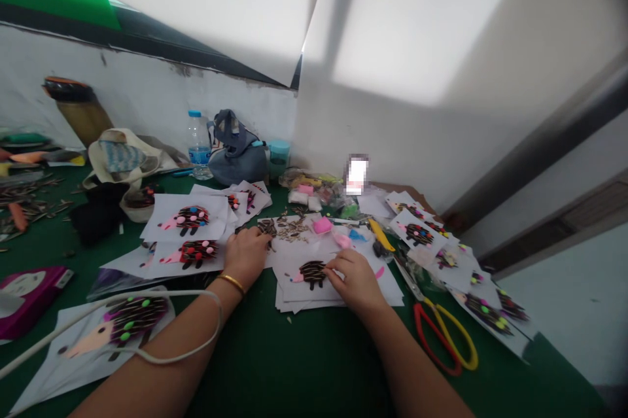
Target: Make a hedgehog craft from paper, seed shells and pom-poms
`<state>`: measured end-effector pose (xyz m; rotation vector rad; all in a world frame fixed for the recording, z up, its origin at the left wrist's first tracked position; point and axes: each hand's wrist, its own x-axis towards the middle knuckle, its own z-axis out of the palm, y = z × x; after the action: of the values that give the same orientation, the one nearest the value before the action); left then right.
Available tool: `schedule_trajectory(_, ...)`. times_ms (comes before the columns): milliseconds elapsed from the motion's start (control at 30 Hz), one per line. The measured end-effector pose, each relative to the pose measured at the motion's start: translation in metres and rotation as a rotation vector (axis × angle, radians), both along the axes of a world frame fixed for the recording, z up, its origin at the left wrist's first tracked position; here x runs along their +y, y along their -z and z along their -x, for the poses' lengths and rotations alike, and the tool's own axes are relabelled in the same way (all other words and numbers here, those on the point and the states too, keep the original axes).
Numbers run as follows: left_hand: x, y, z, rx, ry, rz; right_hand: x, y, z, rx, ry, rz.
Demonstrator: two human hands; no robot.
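Right hand [354,279] at hedgehog [310,275]; bowl [138,214], dark bits [146,195] inside

My feed shows a dark, pale-striped hedgehog [312,273]. Yellow-and-pink-dotted pictures [479,309] line the right edge of the green table [294,365].

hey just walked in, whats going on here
A person is working with both hands over hedgehog pictures at a green table. The right hand is at the rear end of a striped, pink-snouted hedgehog on white paper. The left hand is beside the seeds; I can't tell whether either hand grips one. Hedgehogs with coloured dots lie to the left and right, near the scissors.
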<state>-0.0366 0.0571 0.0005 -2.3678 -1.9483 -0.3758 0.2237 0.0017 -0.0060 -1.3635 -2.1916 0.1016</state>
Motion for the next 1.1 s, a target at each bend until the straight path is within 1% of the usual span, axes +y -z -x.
schedule_trajectory(100, 0.002, 0.002, -0.002, 0.012, -0.001, 0.000, 0.000, 0.000, -0.003, 0.058, 0.009, -0.006)
schedule_trajectory(300, 0.000, 0.006, -0.008, 0.021, 0.013, -0.062, 0.000, 0.002, -0.004, 0.128, 0.016, 0.005)
schedule_trajectory(367, 0.000, 0.004, -0.009, 0.018, -0.002, -0.076, 0.000, 0.002, -0.004, 0.146, 0.019, 0.010)
schedule_trajectory(467, -0.004, -0.002, -0.013, -0.015, -0.011, -0.106, 0.000, 0.001, -0.004, 0.175, 0.030, 0.011)
schedule_trajectory(533, -0.010, -0.007, -0.020, -0.067, 0.038, -0.107, -0.001, -0.001, -0.002, 0.200, 0.019, 0.014)
schedule_trajectory(567, -0.014, -0.008, -0.024, -0.099, 0.092, -0.093, -0.001, -0.001, -0.001, 0.217, 0.001, 0.020)
schedule_trajectory(667, -0.030, -0.007, -0.041, -0.219, 0.333, -0.009, -0.003, -0.002, 0.003, 0.279, -0.093, 0.065)
schedule_trajectory(700, -0.036, -0.005, -0.047, -0.262, 0.402, 0.015, -0.004, -0.003, 0.004, 0.299, -0.120, 0.084)
schedule_trajectory(733, -0.041, -0.004, -0.051, -0.305, 0.446, 0.033, -0.005, -0.003, 0.005, 0.315, -0.141, 0.101)
schedule_trajectory(833, -0.052, -0.005, -0.060, -0.399, 0.480, 0.081, -0.006, -0.004, 0.008, 0.337, -0.167, 0.130)
schedule_trajectory(967, -0.055, -0.008, -0.061, -0.463, 0.502, 0.158, -0.006, -0.008, 0.005, 0.333, -0.196, 0.175)
schedule_trajectory(1033, -0.052, -0.007, -0.058, -0.474, 0.490, 0.148, -0.006, -0.011, -0.001, 0.324, -0.178, 0.187)
schedule_trajectory(1100, -0.048, -0.004, -0.053, -0.463, 0.439, 0.111, -0.004, -0.012, -0.009, 0.299, -0.128, 0.197)
